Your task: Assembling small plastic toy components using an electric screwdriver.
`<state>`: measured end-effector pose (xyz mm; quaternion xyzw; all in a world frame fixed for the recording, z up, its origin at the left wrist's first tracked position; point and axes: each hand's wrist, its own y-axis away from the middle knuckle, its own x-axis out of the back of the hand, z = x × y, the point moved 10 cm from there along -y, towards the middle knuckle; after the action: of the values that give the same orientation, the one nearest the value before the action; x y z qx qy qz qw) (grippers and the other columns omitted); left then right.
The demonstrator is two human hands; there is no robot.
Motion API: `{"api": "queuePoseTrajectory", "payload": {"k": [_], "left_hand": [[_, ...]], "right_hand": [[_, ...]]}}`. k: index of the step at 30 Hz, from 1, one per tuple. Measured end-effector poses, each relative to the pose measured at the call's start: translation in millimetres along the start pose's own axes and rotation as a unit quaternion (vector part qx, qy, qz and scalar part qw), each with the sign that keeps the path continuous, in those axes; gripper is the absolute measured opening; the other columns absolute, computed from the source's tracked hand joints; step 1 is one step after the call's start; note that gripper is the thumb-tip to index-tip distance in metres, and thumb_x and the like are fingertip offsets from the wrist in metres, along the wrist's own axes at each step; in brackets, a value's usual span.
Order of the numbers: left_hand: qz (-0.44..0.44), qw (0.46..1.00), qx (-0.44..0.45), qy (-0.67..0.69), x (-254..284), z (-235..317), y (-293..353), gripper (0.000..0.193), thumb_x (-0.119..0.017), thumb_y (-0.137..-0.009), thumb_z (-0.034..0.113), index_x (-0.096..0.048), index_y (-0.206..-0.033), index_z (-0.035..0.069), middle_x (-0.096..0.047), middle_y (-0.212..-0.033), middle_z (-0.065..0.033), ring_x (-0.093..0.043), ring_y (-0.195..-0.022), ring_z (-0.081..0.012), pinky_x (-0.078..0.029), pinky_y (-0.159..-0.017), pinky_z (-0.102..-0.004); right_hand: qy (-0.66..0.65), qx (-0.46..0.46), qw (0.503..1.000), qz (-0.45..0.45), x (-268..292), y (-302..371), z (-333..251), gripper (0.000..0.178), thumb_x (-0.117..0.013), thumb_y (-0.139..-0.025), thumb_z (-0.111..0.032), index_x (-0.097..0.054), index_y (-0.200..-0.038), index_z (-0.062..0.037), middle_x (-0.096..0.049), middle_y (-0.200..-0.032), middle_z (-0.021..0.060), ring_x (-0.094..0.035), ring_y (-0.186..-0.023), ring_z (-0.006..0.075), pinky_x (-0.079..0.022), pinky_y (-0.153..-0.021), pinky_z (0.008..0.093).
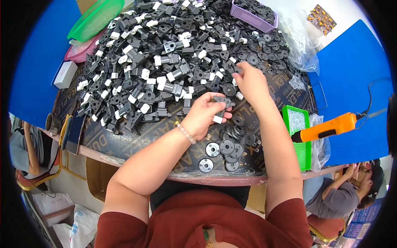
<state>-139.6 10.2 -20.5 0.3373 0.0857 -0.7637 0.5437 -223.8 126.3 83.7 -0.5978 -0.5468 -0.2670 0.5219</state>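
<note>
My left hand is closed around a black plastic fitting with a white end piece, holding it just above the near edge of the pile. To its right, my right hand reaches over the pile's right side; its thumb and forefinger are apart, and nothing shows between them. The large pile is made of similar black fittings with white ends. Close to my left hand lies a group of round dark discs with centre holes. More loose black discs lie beyond my right hand.
An orange power screwdriver lies across a green tray of small metal pieces at right. Behind are a purple basket of discs and clear plastic bags. At left stand a white box and a green basket. Two people sit nearby.
</note>
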Motion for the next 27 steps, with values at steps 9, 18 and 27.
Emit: {"api": "queuePoseTrajectory", "payload": {"k": [9,18,27], "left_hand": [[0.077,0.993,-0.085,0.002,19.3,18.3,-0.4,0.033,-0.056,-0.096,0.009,-0.044,-0.126,0.003,-0.065,-0.106,-0.0140,-0.066,-0.094,-0.0202,-0.054,-0.074,-0.0314],[0.120,0.982,-0.146,-0.010,26.9,28.4,0.2,0.035,-0.055,-0.097,0.009,-0.042,-0.129,0.005,-0.060,-0.114,-0.0121,-0.058,-0.106,-0.0176,-0.053,-0.083,-0.0347],[0.124,0.982,-0.144,0.017,26.6,34.4,4.5,0.034,-0.053,-0.098,0.009,-0.041,-0.129,0.006,-0.060,-0.115,-0.0125,-0.058,-0.105,-0.0179,-0.052,-0.085,-0.0353]], "right_hand": [[-0.029,-0.084,0.988,-0.129,-50.4,-51.8,0.6,0.031,-0.073,-0.075,-0.021,-0.067,-0.101,-0.0035,-0.069,-0.097,0.0182,-0.066,-0.096,0.0340,-0.051,-0.086,0.0401],[-0.171,-0.117,0.966,-0.153,-80.6,-66.0,3.8,0.035,-0.074,-0.078,-0.024,-0.068,-0.101,0.0002,-0.070,-0.090,0.0201,-0.068,-0.086,0.0317,-0.052,-0.081,0.0384],[-0.004,-0.014,0.978,-0.209,-35.5,-67.2,17.5,0.022,-0.070,-0.078,-0.019,-0.071,-0.093,-0.0029,-0.071,-0.089,0.0154,-0.069,-0.082,0.0299,-0.053,-0.076,0.0378]]}}
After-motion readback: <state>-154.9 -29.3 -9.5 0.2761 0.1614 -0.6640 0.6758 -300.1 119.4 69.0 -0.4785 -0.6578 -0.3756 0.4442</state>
